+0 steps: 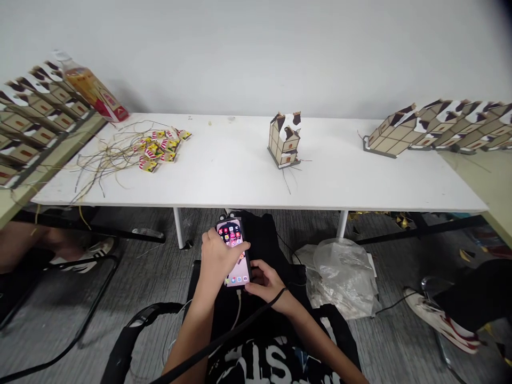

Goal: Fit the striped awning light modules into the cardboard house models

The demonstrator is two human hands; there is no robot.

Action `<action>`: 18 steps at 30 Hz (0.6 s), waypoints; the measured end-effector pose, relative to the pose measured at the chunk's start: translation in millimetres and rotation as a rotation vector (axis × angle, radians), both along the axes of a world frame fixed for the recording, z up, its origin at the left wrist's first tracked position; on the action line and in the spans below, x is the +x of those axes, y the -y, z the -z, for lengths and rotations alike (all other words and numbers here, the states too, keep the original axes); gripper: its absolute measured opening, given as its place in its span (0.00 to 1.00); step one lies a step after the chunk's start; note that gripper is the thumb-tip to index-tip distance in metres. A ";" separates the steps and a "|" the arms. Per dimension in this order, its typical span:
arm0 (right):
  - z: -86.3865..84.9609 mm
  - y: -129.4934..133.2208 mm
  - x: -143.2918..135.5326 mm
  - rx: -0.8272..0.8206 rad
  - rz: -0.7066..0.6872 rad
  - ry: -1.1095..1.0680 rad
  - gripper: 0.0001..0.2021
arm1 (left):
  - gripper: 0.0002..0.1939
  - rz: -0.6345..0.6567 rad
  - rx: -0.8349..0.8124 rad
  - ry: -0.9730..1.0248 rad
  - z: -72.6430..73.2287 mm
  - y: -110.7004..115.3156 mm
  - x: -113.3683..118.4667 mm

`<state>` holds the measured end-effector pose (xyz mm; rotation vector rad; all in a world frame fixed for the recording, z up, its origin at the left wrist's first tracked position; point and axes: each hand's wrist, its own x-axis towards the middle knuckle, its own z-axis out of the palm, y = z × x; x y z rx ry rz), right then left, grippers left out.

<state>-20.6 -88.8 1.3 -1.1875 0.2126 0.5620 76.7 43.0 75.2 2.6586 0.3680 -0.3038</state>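
Note:
A smartphone [236,266] with its screen lit and rows of app icons lies above my lap, below the table's front edge. My left hand [218,253] wraps around its left side, with the thumb stretched across the screen. At the lower right corner, my right hand [267,281] grips the phone's edge with curled fingers and thumb. A white charging cable [239,304] runs from the phone's bottom end. On the white table [224,181] a small model house [285,140] with a snowy roof stands upright, thin wires coming from its base.
Small yellow-and-red pieces [158,149] with tangled wires lie on the table's left part. A drink bottle [94,90] and rows of model houses [36,117] stand at left; more houses [444,125] stand at right. A plastic bag [340,277] lies on the floor. People's feet show at both sides.

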 end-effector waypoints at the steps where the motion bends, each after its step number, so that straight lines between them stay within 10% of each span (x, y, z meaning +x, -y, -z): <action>1: -0.3 -1.0 -1.4 0.024 -0.011 0.007 0.28 | 0.39 0.000 -0.002 -0.008 0.2 -0.3 1.0; 11: 11.0 -21.4 -13.1 0.149 0.105 0.072 0.35 | 0.30 0.047 -0.074 -0.072 21.9 -13.3 -5.0; 18: 16.0 37.0 -33.3 0.286 0.065 -0.147 0.29 | 0.37 0.236 -0.067 -0.132 57.6 -101.9 -50.2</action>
